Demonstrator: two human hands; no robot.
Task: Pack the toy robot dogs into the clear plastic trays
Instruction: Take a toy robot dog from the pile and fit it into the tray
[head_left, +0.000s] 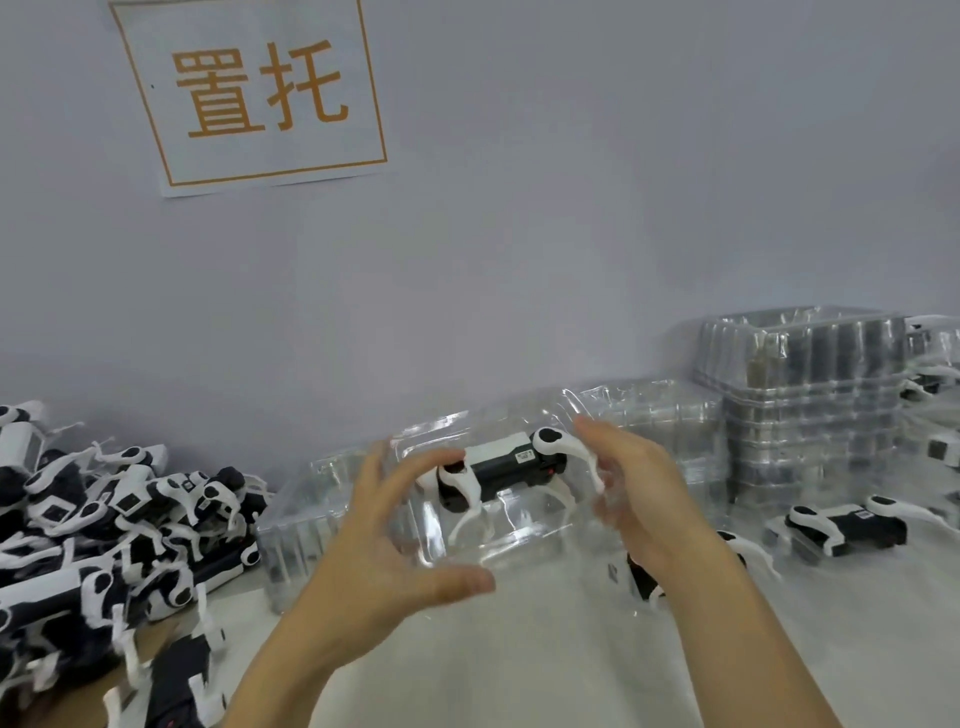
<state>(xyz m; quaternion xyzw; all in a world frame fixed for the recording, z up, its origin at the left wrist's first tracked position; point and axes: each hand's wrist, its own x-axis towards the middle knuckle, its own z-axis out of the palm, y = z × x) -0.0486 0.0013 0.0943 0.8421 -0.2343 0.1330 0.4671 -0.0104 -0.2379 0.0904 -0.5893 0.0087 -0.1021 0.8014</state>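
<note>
Pale desk (519, 670) against a grey wall; a sign (249, 91) reads "置托". At the desk's left edge, a heap of toy robot dogs (109, 519). Centre: left hand (374, 551) and right hand (644, 499), fingers curled, grip a clear tray (498, 540) holding one robot dog (509, 465). Right: stacked trays (810, 395).

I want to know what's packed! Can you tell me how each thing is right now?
Toy robot dog: lying in held tray.
Clear tray: gripped by both hands, tilted.
Left hand: gripping tray.
Right hand: gripping tray.
Dog pile: loose, unpacked.
Tray stack: nested, upright.
</note>
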